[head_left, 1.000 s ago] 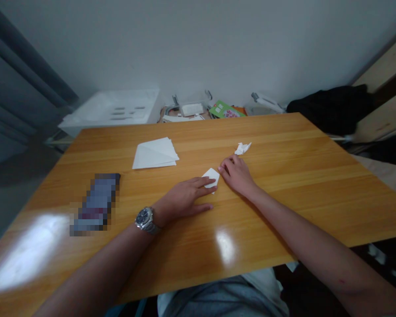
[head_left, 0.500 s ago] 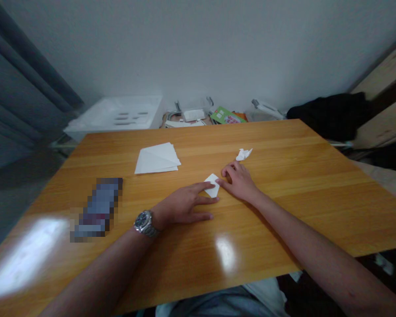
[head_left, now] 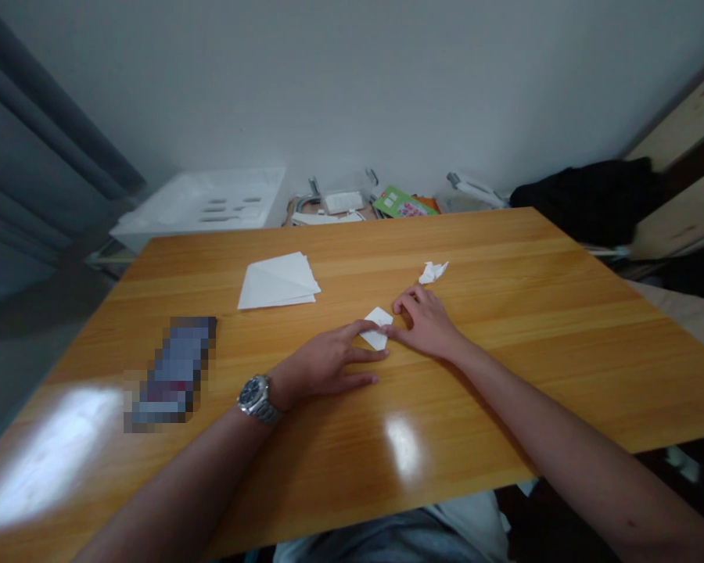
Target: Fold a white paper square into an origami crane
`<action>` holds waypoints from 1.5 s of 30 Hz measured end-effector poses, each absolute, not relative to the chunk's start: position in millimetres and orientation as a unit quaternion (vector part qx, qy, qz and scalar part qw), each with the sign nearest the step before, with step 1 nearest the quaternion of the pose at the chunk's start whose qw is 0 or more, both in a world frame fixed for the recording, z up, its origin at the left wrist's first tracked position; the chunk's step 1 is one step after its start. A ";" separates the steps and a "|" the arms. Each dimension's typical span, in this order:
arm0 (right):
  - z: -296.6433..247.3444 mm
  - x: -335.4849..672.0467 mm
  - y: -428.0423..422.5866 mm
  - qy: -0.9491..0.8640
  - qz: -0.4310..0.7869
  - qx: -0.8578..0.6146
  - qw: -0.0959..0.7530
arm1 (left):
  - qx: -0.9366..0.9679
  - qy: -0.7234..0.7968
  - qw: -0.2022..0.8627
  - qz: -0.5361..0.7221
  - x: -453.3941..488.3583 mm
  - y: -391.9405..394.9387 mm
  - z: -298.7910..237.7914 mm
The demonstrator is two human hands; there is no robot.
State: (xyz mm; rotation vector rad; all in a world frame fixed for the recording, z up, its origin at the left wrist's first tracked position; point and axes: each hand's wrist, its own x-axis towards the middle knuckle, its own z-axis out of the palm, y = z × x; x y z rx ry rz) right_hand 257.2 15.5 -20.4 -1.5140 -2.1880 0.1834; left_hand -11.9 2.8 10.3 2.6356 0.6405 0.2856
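Observation:
A small piece of folded white paper (head_left: 378, 317) lies flat on the wooden table between my hands. My left hand (head_left: 328, 361), with a metal watch (head_left: 256, 393) at the wrist, is open palm down, its fingers spread. Its index fingertip presses on the paper, and the middle fingertip is by the lower edge. From the right, my right hand (head_left: 423, 322) reaches the paper with its thumb tip. Its other fingers are bent and apart from the thumb, resting beyond the paper with nothing between them. A folded white paper figure (head_left: 432, 272) lies just past those fingers.
Several white sheets (head_left: 278, 280) are stacked at the back left of the table (head_left: 533, 313). A pixelated phone-like object (head_left: 173, 371) lies at left. Behind the table stand a white plastic tray (head_left: 211, 199) and a green book (head_left: 404, 203). Dark cloth (head_left: 583, 203) lies at right.
My right thumb has slid slightly left, over the paper's middle, beside my left index fingertip. Otherwise the hands and paper are nearly where they were.

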 end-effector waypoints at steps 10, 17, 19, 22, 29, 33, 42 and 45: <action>-24.2 256.4 20.6 -0.781 0.065 -0.566 0.255 | 0.945 0.234 0.207 0.096 -11.2 1.8 14.0; -26.4 255.8 22.9 -0.785 0.043 -0.564 0.252 | 0.954 0.202 0.193 0.107 -11.2 4.6 9.7; -26.1 256.2 22.7 -0.786 0.038 -0.563 0.251 | 0.956 0.194 0.189 0.110 -11.2 5.9 7.7; -24.2 257.0 21.6 -0.788 0.044 -0.557 0.259 | 0.957 0.196 0.182 0.114 -11.0 6.4 5.2; -18.4 259.1 17.7 -0.787 0.093 -0.534 0.294 | 0.956 0.239 0.128 0.113 -3.7 -1.2 1.1; -14.7 259.2 15.2 -0.793 0.103 -0.521 0.298 | 0.952 0.264 0.107 0.111 0.3 -4.1 1.3; -13.1 260.1 14.1 -0.836 0.135 -0.449 0.286 | 0.950 0.271 0.097 0.125 1.2 -3.1 -0.1; -14.8 260.5 14.6 -0.840 0.134 -0.448 0.274 | 0.949 0.267 0.102 0.132 1.1 -2.5 -0.4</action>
